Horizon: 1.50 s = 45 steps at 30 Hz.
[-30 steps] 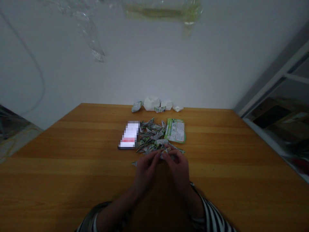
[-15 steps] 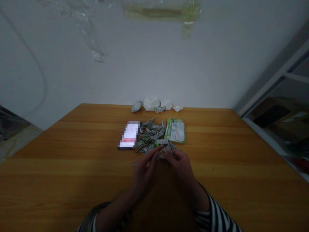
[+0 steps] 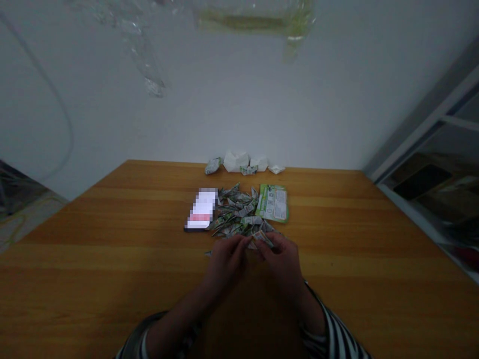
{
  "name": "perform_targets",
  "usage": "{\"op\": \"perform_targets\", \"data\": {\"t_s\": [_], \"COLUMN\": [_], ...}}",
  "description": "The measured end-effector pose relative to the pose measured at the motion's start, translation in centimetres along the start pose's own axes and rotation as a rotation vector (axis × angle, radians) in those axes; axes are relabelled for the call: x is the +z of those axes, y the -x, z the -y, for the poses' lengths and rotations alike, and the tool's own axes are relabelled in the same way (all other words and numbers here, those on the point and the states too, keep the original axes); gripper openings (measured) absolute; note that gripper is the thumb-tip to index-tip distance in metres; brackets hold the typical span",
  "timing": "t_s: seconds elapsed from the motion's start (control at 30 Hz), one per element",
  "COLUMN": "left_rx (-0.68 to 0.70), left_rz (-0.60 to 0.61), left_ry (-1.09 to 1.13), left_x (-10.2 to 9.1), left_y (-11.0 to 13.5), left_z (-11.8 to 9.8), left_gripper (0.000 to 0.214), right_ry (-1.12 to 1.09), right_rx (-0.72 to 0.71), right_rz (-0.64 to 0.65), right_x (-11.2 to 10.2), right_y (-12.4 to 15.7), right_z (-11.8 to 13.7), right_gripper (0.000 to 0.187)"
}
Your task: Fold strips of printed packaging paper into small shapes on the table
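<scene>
Between my two hands is a small folded piece of printed paper [image 3: 262, 238]. My right hand [image 3: 280, 257] pinches it from the right with thumb and fingers. From the other side, my left hand [image 3: 227, 259] has its fingers closed, with the fingertips on the paper's left edge. Just beyond the hands lies a heap of folded paper pieces [image 3: 239, 212] in grey, white and green. Behind the right hand sits a stack of green and white printed sheets [image 3: 273, 203]. The near side of the heap is partly hidden by my fingers.
A phone [image 3: 202, 209] with a lit, blurred screen lies left of the heap. Along the wall stand white crumpled tissues [image 3: 236, 161] and a crumpled printed packet [image 3: 213, 165]. One small scrap [image 3: 208, 254] lies by the left hand on the wooden table [image 3: 112, 259]. Shelving [image 3: 422, 169] flanks the right side.
The left fingers have gone from stretched out to bent in, pinching at the paper's edge. The paper has tilted slightly in the right hand. The camera view has shifted a little.
</scene>
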<state>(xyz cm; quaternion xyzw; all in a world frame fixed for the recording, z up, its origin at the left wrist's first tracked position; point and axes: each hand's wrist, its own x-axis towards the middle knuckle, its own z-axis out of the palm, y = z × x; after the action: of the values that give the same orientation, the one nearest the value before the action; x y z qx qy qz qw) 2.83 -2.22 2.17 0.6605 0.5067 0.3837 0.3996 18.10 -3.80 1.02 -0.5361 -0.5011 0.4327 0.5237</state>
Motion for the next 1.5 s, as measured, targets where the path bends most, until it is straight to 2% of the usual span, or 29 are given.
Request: {"op": "perform_targets", "data": {"t_s": [0.07,0.2,0.33,0.4,0.5,0.57,0.67,0.73,0.83,0.93,1.07,1.17,1.23,1.33,1.4,1.5], "left_rx": [-0.039,-0.136,-0.139,-0.091,-0.060,-0.087,-0.096,-0.076,-0.076,-0.101,-0.116,-0.011,0.032,0.035,0.025,-0.049], "left_rz": [-0.019,-0.063,-0.074,-0.148,-0.261,-0.211,-0.072,0.021,0.173,0.222,0.191,0.227,0.177,0.002,-0.076,-0.155], "left_ry": [0.062,0.232,0.270,0.270,0.288,0.293,0.266,0.239,0.252,0.356,0.513,0.516,0.422,0.297,0.299,0.370], "left_x": [0.0,0.0,0.1,0.0,-0.4,-0.8,-1.2,-1.2,-0.9,-0.8,-1.1,-1.4,-1.4,-1.0,-0.8,-0.5], "left_y": [-0.1,-0.5,-0.6,-0.5,-0.6,-0.8,-1.1,-1.3,-1.2,-0.8,-0.3,-0.3,-0.3,-0.1,0.0,0.1], "left_z": [0.2,0.6,0.8,0.7,0.5,0.4,0.5,0.7,0.9,0.7,0.1,-0.1,0.0,0.1,0.0,-0.5], "left_gripper": [0.040,0.037,0.035,0.034,0.034,0.037,0.043,0.047,0.046,0.031,0.038,0.035,0.028,0.009,0.006,0.006], "right_ry": [-0.113,-0.329,-0.364,-0.325,-0.273,-0.169,0.056,0.162,0.232,0.220,0.124,-0.020,-0.074,-0.074,-0.069,-0.090], "right_rx": [0.024,0.101,0.108,0.069,-0.018,-0.137,-0.344,-0.437,-0.523,-0.503,-0.319,-0.138,-0.099,-0.128,-0.155,-0.162], "right_rz": [0.036,0.057,0.041,0.114,0.296,0.392,0.446,0.472,0.415,0.291,0.088,-0.047,-0.074,-0.020,0.010,-0.022], "right_x": [0.2,0.9,1.6,1.5,0.6,-0.3,-1.1,-1.3,-1.3,-1.3,-1.3,-1.3,-1.2,-1.1,-1.0,-0.7], "right_y": [0.0,0.3,0.7,0.7,0.6,0.4,0.1,0.0,-0.3,-0.3,0.0,0.0,-0.1,-0.1,0.1,0.3], "right_z": [0.1,-0.1,-0.7,-0.7,-0.1,0.5,1.0,1.0,0.5,-0.2,-0.5,-0.3,-0.3,-0.5,-0.6,-0.6], "right_gripper": [0.016,0.043,0.046,0.047,0.049,0.050,0.051,0.045,0.028,0.021,0.020,0.013,0.011,0.013,0.014,0.009]}}
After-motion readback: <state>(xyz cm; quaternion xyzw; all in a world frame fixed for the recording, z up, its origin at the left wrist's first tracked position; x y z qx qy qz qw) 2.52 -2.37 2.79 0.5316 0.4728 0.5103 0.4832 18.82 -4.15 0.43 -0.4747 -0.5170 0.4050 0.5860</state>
